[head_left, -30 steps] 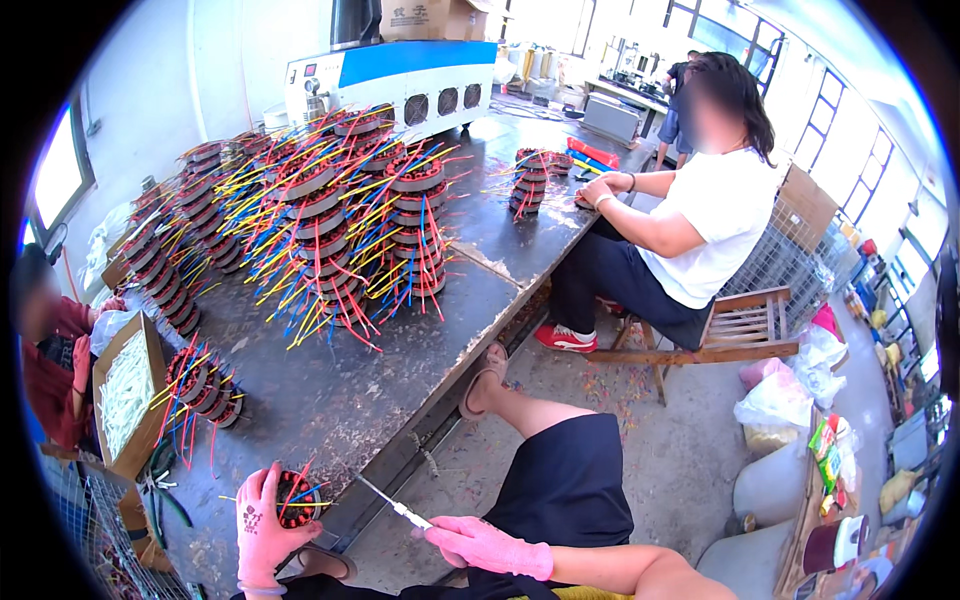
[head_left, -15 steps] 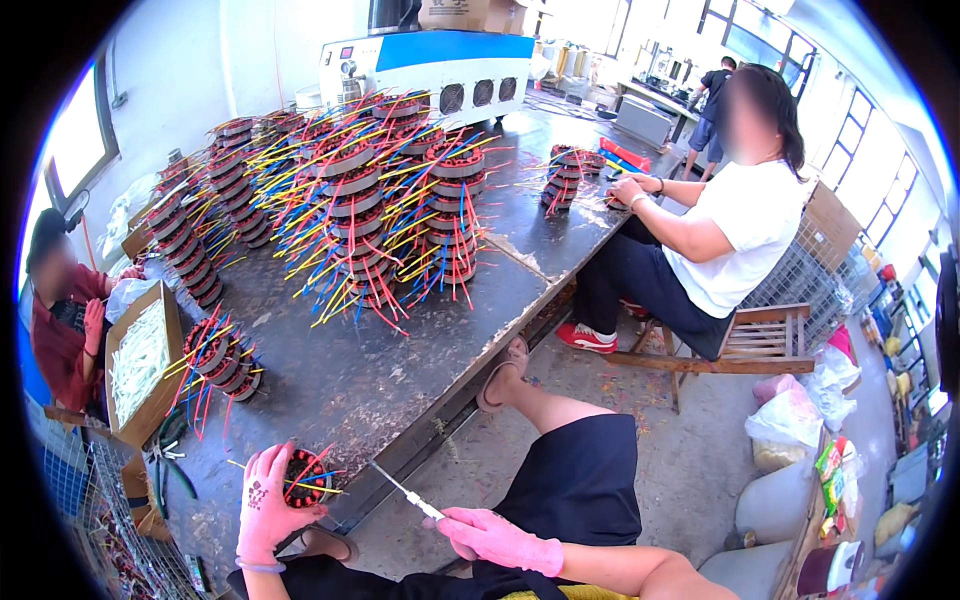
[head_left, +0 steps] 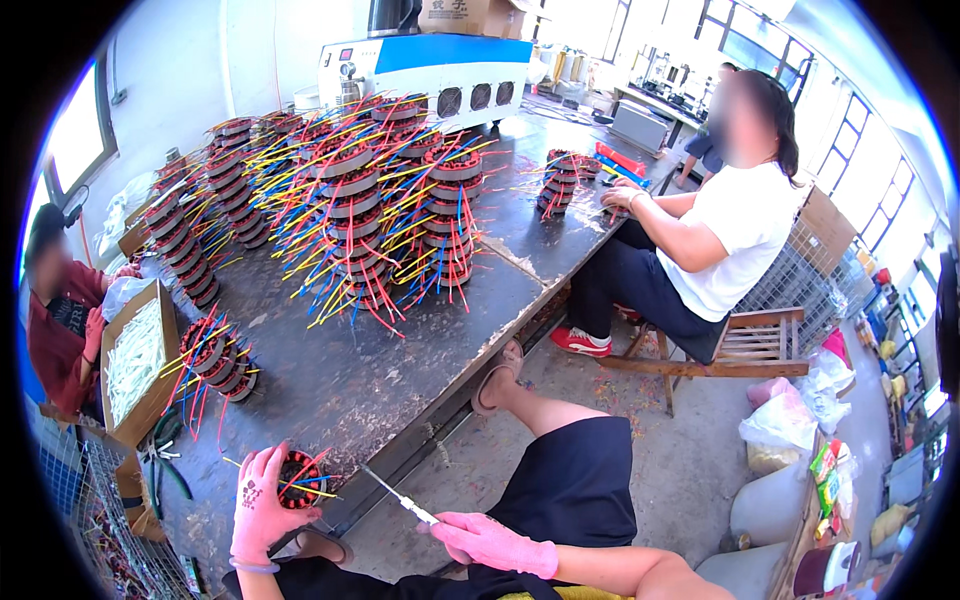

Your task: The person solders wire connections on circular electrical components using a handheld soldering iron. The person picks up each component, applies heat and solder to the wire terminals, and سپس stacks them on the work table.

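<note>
1. The left hand [head_left: 265, 505], in a pink glove, is clamped on a wound ring [head_left: 301, 492], with the fingers on its far side and the thumb on the near side.
2. This ring stands at the near end of the tabletop [head_left: 370, 400], just beside the right long edge. Red, yellow and blue wires come out from it.
3. The right hand [head_left: 492, 540], also in a pink glove, is closed around the white handle of a thin tool [head_left: 416, 509]. The metal shaft points toward the tabletop's right edge; whether the tip touches this edge, I cannot tell.
4. The two hands are apart from each other, and the tool is apart from the ring.
5. Near the left edge of the tabletop there are green-handled pliers [head_left: 166, 462], a carton of white strips [head_left: 140, 355] and a short stack of rings [head_left: 218, 360].
6. Taller stacks [head_left: 345, 200], full of coloured wires, stand farther toward the far end.
7. A person in a white shirt [head_left: 715, 220] sits at the right edge, with both hands at the tabletop.
</note>
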Tool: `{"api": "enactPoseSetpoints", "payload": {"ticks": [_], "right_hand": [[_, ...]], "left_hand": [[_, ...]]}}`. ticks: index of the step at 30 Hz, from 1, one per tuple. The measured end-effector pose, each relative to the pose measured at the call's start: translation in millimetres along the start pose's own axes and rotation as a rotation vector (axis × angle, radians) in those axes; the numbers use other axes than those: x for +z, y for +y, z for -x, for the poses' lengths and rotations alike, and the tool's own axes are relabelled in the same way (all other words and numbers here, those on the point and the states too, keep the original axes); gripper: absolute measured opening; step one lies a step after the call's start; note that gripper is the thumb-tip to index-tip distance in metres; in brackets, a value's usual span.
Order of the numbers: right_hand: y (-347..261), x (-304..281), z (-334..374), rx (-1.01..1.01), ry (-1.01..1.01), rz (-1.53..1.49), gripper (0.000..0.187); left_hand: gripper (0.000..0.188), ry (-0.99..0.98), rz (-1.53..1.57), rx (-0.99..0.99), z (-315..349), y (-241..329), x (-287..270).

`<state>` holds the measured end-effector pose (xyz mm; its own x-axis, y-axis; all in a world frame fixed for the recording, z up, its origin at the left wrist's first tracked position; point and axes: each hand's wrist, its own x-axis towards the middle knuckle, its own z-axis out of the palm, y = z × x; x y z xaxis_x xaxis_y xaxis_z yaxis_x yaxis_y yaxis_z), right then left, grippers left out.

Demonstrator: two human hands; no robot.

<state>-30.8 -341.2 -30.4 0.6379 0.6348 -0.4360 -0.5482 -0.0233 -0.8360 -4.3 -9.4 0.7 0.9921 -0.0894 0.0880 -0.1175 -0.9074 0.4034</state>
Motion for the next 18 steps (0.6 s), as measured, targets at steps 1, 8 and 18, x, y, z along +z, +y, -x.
{"api": "enactPoseSetpoints", "payload": {"ticks": [1, 8, 18], "right_hand": [[0.7, -1.0, 0.8, 0.004, 0.006, 0.008, 0.04], [-7.9, 1.6, 1.7, -0.032, 0.01, 0.127, 0.037], [-12.2, 7.1, 4.0, 0.105, 0.052, 0.024, 0.035]], "left_hand": [[0.104, 0.0, 0.004, 0.0, -0.2, 1.0, 1.0], [0.104, -0.003, 0.002, -0.04, 7.9, -8.9, -3.4], [0.098, -0.011, -0.028, 0.039, 1.9, -8.4, -7.2]]}}
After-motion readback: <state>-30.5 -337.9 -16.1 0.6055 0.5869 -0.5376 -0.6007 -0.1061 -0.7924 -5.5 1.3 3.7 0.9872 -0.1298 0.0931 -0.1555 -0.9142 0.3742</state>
